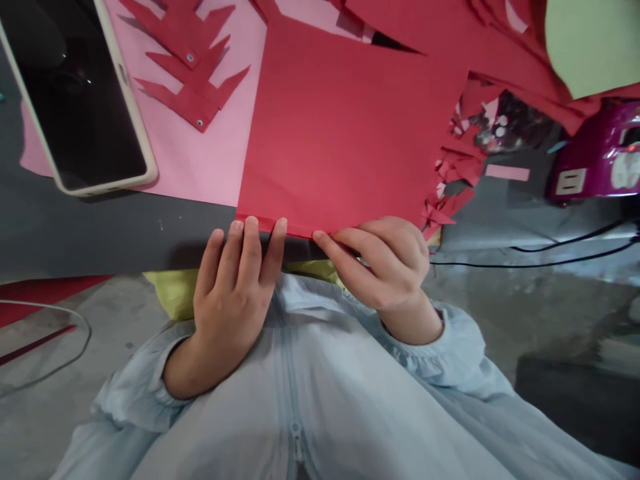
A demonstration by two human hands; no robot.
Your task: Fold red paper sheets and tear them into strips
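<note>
A large sheet of red paper (pixel 345 133) lies on the dark table, its near edge folded up into a narrow strip. My left hand (pixel 233 293) rests on the left part of that fold, palm down, with the fingers stretched out and slightly apart. Farther right along the same edge, my right hand (pixel 380 260) is closed, its thumb and index finger pinching the fold. Pink paper (pixel 200 170) shows left of the red sheet, and on it lie red zigzag cutouts (pixel 193 87) with small googly eyes.
A phone (pixel 75 93) in a pale case lies at the left. Red paper scraps (pixel 453 167), a clear bag (pixel 515 123) and a purple device (pixel 595 157) with cables are at the right. Pale green paper (pixel 590 43) sits at the upper right. The table edge (pixel 100 263) runs near my body.
</note>
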